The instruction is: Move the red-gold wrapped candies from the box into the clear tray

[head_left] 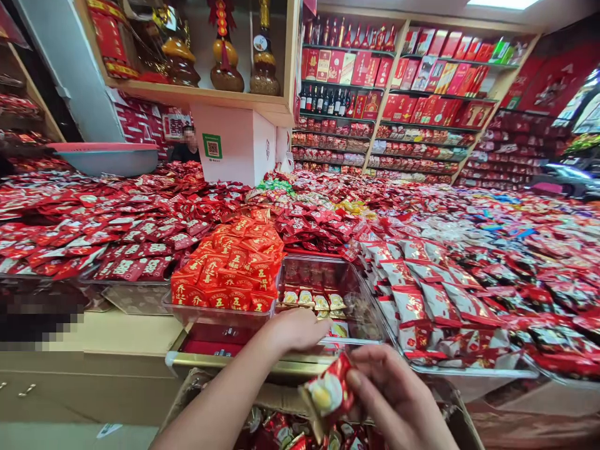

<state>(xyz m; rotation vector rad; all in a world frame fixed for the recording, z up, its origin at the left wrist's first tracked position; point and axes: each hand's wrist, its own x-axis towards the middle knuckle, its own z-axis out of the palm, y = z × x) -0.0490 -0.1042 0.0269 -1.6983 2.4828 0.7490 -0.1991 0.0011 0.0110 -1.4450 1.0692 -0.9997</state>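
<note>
My left hand (302, 328) reaches over the front edge of a clear plastic bin (368, 306), its fingertips down inside and mostly hidden. Close to its fingers lies a small snack packet (339, 329) with a yellow and white picture. Several similar packets (321, 303) stand in a row farther back in that bin. Between the thumb and fingers of my right hand (394, 394) is a red snack packet (330, 394), slightly blurred, held in front of the bin. Below both hands, a cardboard box (276, 395) contains more red packets (300, 440).
A heaped bin of orange-red packets (229, 262) adjoins on the left. White-and-red packets (440, 294) fill the bin on the right. Behind are a pink box with a QR code (227, 150), a blue basin (107, 161), and shelves of bottles (349, 34). Someone (187, 147) is behind the counter.
</note>
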